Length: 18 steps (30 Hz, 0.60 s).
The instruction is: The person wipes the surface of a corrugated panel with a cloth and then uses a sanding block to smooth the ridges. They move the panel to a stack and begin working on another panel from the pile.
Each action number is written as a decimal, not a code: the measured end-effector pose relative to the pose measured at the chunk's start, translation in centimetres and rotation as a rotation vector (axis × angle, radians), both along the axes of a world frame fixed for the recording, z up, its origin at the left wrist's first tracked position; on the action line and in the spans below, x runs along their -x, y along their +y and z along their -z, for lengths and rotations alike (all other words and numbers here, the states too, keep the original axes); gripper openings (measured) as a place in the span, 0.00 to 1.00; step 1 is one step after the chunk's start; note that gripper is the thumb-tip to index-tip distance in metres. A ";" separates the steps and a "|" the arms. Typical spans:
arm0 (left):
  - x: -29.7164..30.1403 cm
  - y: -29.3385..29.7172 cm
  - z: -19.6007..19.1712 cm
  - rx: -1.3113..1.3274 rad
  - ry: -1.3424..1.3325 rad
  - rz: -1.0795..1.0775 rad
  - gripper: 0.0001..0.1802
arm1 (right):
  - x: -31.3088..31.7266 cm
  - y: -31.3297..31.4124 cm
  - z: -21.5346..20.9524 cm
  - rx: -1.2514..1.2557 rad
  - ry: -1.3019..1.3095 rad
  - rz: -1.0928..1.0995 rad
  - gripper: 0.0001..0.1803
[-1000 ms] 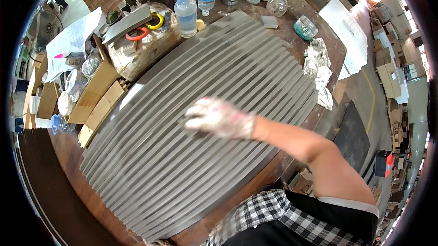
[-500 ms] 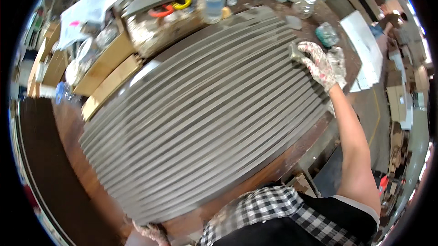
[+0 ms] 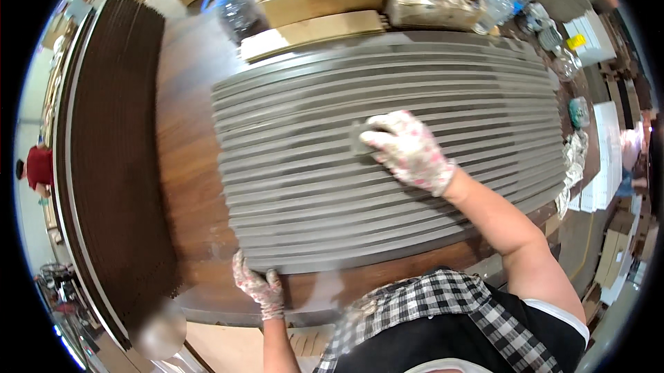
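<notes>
Long grey strips [image 3: 311, 186] lie side by side as a ribbed sheet on the brown wooden tabletop [image 3: 190, 186]. My right hand [image 3: 411, 151], in a white glove with pink spots, is over the middle of them. Its fingers are closed on a small flat grey pad [image 3: 360, 139], partly hidden by the glove and pressed to the strips. My left hand [image 3: 259, 286], gloved alike, is at the near left corner of the strips. Thumb and fingers are apart there, with the fingertips at the strip ends.
A tall dark stack of boards [image 3: 117, 165] stands at the left. Along the far edge are a cardboard box [image 3: 325, 6], a wrapped bundle [image 3: 422, 10] with red-and-yellow-handled tools, and plastic bottles [image 3: 501, 3]. Crumpled wrapping [image 3: 574, 162] lies at the right.
My right hand has moved with the pad from the far right end of the strips to their middle. The view has turned leftward, and my left hand now shows more fully.
</notes>
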State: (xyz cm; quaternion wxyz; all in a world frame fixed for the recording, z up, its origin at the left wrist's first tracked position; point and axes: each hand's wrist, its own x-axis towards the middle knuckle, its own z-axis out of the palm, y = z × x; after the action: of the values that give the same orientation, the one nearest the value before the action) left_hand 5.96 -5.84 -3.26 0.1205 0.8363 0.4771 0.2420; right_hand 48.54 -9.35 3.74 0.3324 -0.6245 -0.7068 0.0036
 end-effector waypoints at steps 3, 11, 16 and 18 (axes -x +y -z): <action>-0.8 0.1 -0.8 0.022 0.015 -0.037 0.39 | 7.0 7.5 0.7 -0.134 -0.013 -0.105 0.12; -1.1 0.9 -1.6 0.031 0.062 -0.016 0.36 | 21.1 21.7 1.4 0.081 0.163 -0.362 0.14; -0.3 0.9 -1.9 0.048 0.055 -0.031 0.34 | 11.8 11.7 -2.0 -0.112 0.334 -0.212 0.24; -0.1 1.0 -1.8 0.049 0.040 -0.021 0.36 | 6.2 4.0 -2.4 0.054 0.216 -0.026 0.25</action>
State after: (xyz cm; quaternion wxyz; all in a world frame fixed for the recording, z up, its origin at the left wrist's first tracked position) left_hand 6.05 -4.87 -1.51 0.1290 0.8325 0.4941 0.2148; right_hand 42.37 -5.32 6.18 0.3898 -0.6200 -0.6744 0.0943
